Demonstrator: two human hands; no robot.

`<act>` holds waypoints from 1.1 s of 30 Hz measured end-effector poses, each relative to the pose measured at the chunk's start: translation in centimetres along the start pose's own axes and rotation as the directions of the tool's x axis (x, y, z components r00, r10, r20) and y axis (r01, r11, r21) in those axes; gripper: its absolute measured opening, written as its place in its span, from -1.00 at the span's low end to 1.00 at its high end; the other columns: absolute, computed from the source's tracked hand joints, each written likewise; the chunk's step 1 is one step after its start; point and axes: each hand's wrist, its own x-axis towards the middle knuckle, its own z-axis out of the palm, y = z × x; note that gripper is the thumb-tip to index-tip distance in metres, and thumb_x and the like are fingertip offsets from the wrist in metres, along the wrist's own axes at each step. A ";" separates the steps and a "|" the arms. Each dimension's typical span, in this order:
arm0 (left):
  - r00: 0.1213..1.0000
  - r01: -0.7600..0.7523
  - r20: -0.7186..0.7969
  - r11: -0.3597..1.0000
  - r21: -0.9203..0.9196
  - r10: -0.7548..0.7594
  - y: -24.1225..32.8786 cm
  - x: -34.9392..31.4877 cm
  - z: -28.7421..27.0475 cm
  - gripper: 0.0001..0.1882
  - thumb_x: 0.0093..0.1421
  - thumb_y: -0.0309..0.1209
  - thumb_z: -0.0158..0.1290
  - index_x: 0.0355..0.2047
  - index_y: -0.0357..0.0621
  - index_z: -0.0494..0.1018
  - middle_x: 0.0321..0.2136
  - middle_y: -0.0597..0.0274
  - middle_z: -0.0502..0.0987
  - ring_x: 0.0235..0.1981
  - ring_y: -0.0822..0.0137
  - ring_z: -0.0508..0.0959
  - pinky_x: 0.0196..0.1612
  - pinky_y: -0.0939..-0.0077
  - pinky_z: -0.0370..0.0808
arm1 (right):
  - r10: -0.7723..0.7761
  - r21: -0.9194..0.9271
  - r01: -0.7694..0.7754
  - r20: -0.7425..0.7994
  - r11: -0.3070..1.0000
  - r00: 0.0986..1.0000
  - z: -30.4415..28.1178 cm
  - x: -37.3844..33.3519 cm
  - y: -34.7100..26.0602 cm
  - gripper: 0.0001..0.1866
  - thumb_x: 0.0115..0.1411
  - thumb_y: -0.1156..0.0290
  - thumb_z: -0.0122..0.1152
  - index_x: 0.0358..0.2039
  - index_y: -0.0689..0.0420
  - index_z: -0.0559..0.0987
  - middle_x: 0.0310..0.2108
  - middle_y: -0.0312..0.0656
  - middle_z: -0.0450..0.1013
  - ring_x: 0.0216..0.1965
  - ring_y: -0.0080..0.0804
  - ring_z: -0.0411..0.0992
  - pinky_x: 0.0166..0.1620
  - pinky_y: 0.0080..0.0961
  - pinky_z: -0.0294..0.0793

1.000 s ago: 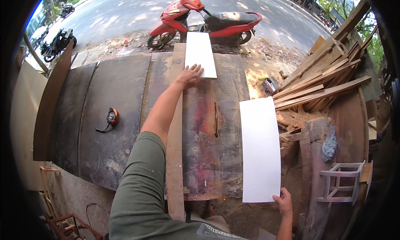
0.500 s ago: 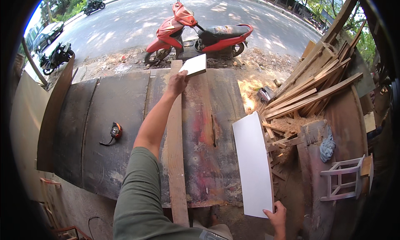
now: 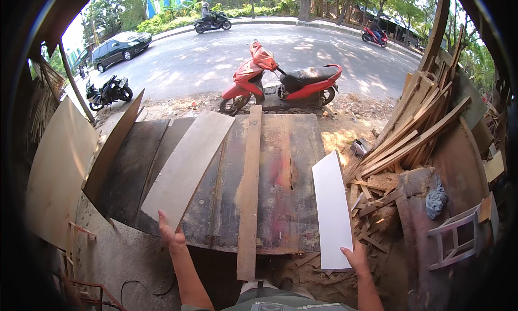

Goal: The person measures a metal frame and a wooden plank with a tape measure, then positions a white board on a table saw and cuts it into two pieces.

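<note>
My left hand (image 3: 171,236) is closed on the near end of a greyish-beige board (image 3: 189,168), which slants over the left part of a dark, stained worktable (image 3: 302,219). Its far end reaches the table's back edge. On the right, my right hand (image 3: 356,257) grips the near corner of a white board (image 3: 332,208), thumb on its white face and fingers behind its side edge. This board stretches away from me along the table's right side. Between the two boards a long narrow wooden plank (image 3: 250,187) lies across the table and sticks out past its front edge.
Wood strips (image 3: 415,133) and offcuts are heaped at the right, near a blue-grey rag (image 3: 436,199) and a small wooden stool frame (image 3: 458,238). Plywood sheets (image 3: 59,176) stand at the left. A red scooter (image 3: 280,84) is parked behind the table; traffic passes beyond.
My left hand has come back from the table's far side to its near left, and a board now slants there over the tape measure's former spot. My right hand still holds the white board.
</note>
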 end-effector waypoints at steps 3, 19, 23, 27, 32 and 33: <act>0.964 -0.140 -0.227 0.990 0.015 0.140 5.1 -7.9 -4.2 -0.41 0.31 -0.10 0.06 0.18 -0.28 0.30 0.08 0.08 0.47 0.10 0.14 0.47 0.17 0.26 0.40 | -0.069 0.332 0.032 0.101 0.943 0.993 0.2 2.1 6.2 -0.63 0.06 0.41 0.33 -0.13 0.34 0.56 -0.30 -0.07 0.59 -0.28 -0.34 0.54 -0.16 -0.38 0.50; 0.565 -0.417 -0.219 0.505 0.756 0.795 15.8 -8.0 -16.0 -0.55 0.31 -0.19 0.10 -0.14 -0.47 0.55 -0.21 -0.09 0.63 -0.26 0.11 0.64 -0.18 0.25 0.55 | -0.163 0.569 0.101 0.059 0.816 0.985 -0.8 -10.4 10.6 -0.62 0.16 0.47 0.18 -0.03 0.41 0.49 -0.18 -0.12 0.54 -0.21 -0.39 0.49 -0.05 -0.47 0.44; 0.654 -0.303 0.021 0.236 0.923 0.756 15.2 -6.1 -14.1 -0.56 0.28 -0.15 0.12 -0.24 -0.42 0.56 -0.38 -0.14 0.64 -0.38 0.02 0.65 -0.31 0.25 0.54 | -0.101 0.551 0.064 0.038 0.832 0.994 -0.5 -14.5 9.7 -0.64 0.17 0.53 0.16 -0.02 0.41 0.47 -0.16 -0.10 0.53 -0.18 -0.39 0.48 -0.02 -0.46 0.42; 0.738 -0.426 0.356 -0.014 0.905 0.574 15.9 -7.1 -14.4 -0.62 0.30 -0.17 0.08 -0.17 -0.31 0.55 -0.38 -0.14 0.62 -0.34 -0.07 0.65 -0.30 0.18 0.55 | -0.100 0.568 0.061 0.038 0.821 0.994 1.6 -16.9 9.3 -0.65 0.19 0.56 0.14 -0.01 0.42 0.46 -0.13 -0.09 0.52 -0.13 -0.38 0.47 0.01 -0.46 0.40; 0.511 -0.748 0.858 -0.464 0.475 0.054 13.9 -9.6 -16.8 -0.59 0.14 -0.51 0.02 0.03 -0.15 0.52 -0.01 -0.10 0.54 0.04 -0.08 0.54 0.12 0.14 0.47 | -0.028 0.565 0.004 0.034 0.825 0.999 5.3 -20.3 8.4 -0.65 0.19 0.53 0.16 -0.02 0.41 0.47 -0.14 -0.11 0.52 -0.14 -0.38 0.47 0.01 -0.46 0.39; 0.532 -0.747 0.845 -0.495 0.443 -0.047 12.9 -10.2 -17.9 -0.48 0.03 -0.58 0.01 0.06 -0.09 0.51 0.05 -0.07 0.51 0.07 -0.09 0.52 0.15 0.13 0.46 | -0.031 0.574 0.004 0.038 0.819 0.999 6.1 -21.3 8.4 -0.64 0.19 0.52 0.16 -0.02 0.41 0.47 -0.15 -0.11 0.52 -0.14 -0.39 0.47 0.01 -0.46 0.40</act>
